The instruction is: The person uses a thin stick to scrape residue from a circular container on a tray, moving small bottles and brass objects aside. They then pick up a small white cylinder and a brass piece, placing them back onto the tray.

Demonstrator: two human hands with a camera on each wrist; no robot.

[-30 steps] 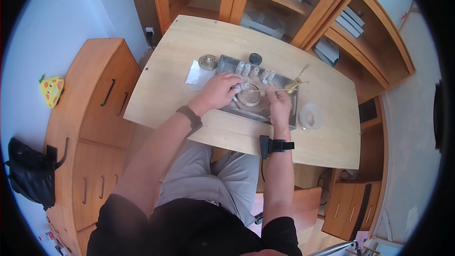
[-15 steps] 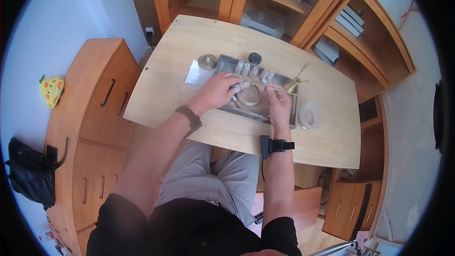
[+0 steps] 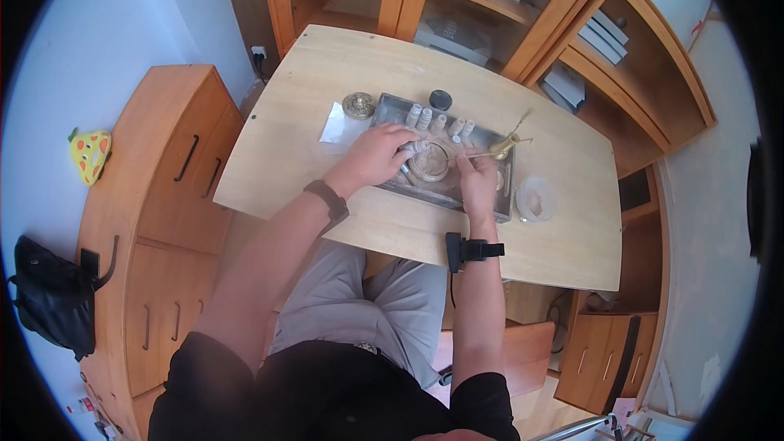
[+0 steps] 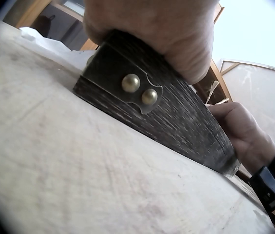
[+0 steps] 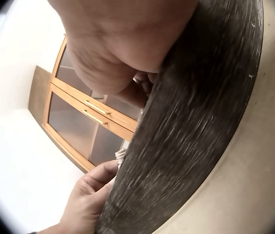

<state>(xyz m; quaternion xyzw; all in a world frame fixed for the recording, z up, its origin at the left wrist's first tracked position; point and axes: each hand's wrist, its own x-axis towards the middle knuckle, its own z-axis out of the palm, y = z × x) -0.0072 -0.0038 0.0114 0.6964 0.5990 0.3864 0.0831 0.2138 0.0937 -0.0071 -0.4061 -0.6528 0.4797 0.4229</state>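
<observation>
My left hand [image 3: 374, 155] reaches over the left side of a dark wooden tray [image 3: 420, 198]. Its fingers grip a small pale vial [image 3: 420, 148], which lies tilted with its end toward the round dish [image 3: 446, 171] of pale powder. My right hand [image 3: 480, 183], over the tray's right part, pinches a thin brass-coloured stick [image 3: 493, 153] whose tip points left over the dish. In the left wrist view the tray's side [image 4: 186, 126] with brass studs [image 4: 131, 83] covers the fingertips. From the right wrist, the tray wall [image 5: 181, 141] hides most of the work.
Several pale vials [image 3: 424, 119] stand along the tray's back. Behind it sits a black round lid [image 3: 440, 100]; to the left, an ornate metal lid [image 3: 358, 105] and white paper [image 3: 335, 126]. A brass holder [image 3: 505, 146] and a clear tub [image 3: 536, 200] are at right.
The stick's tip was up at the vial's mouth half a second ago and is now lower, over the dish. My right hand shifted slightly; the left hand stays put with the vial.
</observation>
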